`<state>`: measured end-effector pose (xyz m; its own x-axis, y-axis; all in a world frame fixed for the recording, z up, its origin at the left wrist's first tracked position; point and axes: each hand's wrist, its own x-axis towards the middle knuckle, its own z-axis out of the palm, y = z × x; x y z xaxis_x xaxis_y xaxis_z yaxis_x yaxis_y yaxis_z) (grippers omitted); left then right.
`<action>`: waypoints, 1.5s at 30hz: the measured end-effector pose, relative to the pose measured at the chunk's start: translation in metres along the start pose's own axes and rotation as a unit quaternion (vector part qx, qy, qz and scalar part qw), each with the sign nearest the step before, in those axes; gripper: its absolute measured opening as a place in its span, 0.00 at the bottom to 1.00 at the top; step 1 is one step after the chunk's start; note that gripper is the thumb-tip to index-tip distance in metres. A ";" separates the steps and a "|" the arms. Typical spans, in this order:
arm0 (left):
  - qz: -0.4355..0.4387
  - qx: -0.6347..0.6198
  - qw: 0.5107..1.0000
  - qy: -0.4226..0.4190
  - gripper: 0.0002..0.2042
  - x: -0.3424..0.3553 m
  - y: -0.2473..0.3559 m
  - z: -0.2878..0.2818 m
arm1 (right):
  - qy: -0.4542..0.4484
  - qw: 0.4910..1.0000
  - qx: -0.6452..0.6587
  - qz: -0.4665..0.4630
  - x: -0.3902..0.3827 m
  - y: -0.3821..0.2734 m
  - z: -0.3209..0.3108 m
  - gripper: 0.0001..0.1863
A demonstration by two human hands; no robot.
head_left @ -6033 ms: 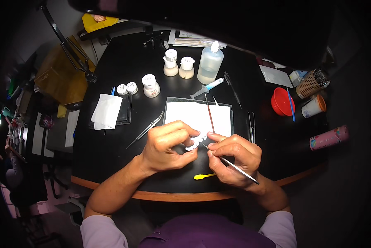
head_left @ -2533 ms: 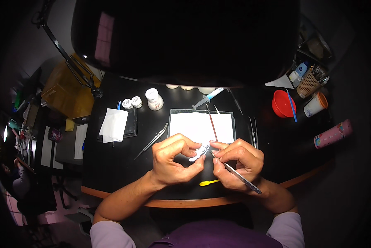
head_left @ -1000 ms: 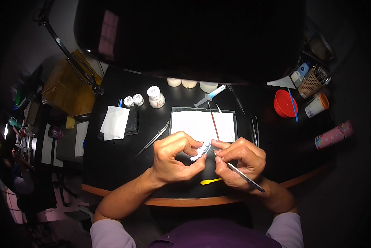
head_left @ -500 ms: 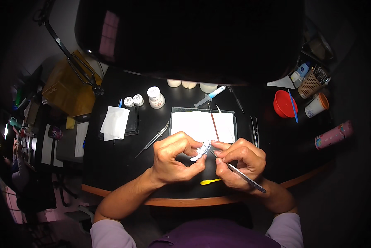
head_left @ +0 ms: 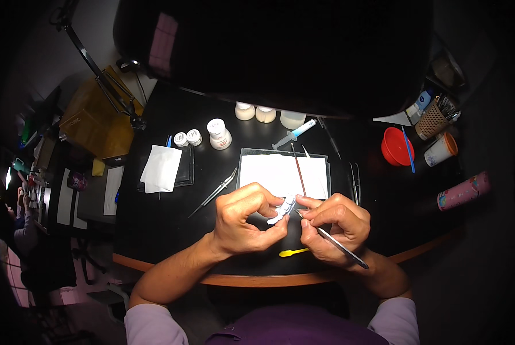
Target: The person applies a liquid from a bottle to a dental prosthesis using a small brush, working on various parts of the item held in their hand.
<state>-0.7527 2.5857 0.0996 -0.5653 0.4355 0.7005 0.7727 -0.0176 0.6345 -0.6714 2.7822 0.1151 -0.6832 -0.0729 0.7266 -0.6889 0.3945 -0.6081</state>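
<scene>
My left hand pinches a small white model of a row of teeth between fingertips and thumb. My right hand, closed around a slim metal instrument, holds its fine tip at the model's right side, with fingertips very near or against it. Behind both hands lies a glass slab covered with white paper, with a thin reddish-handled brush across it. A yellow plastic spatula lies under my right hand. Silver tweezers rest left of the slab.
A dark overhead panel fills the upper view. Jars, a syringe, a red bowl, a brush holder, a pink bottle and a paper-topped black case stand or lie around. A lamp arm and another person are leftward.
Since six seconds ago, the overhead panel has come to cover more of the view, and my hands and the model appear shifted right and lower. In the last second they barely move.
</scene>
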 end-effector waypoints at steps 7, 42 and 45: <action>-0.002 -0.002 1.000 0.006 0.12 0.000 -0.001 0.001 | -0.005 1.000 0.011 -0.004 0.000 0.001 -0.001 0.07; 0.008 -0.004 1.000 0.007 0.11 0.000 0.000 0.001 | 0.003 1.000 0.001 -0.001 -0.001 0.000 0.001 0.08; 0.007 -0.007 1.000 0.010 0.11 -0.001 -0.001 0.001 | 0.002 1.000 0.005 0.000 0.000 -0.001 0.002 0.08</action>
<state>-0.7525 2.5863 0.0976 -0.5604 0.4178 0.7151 0.7761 -0.0367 0.6296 -0.6712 2.7802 0.1145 -0.6820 -0.0704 0.7280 -0.6917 0.3855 -0.6107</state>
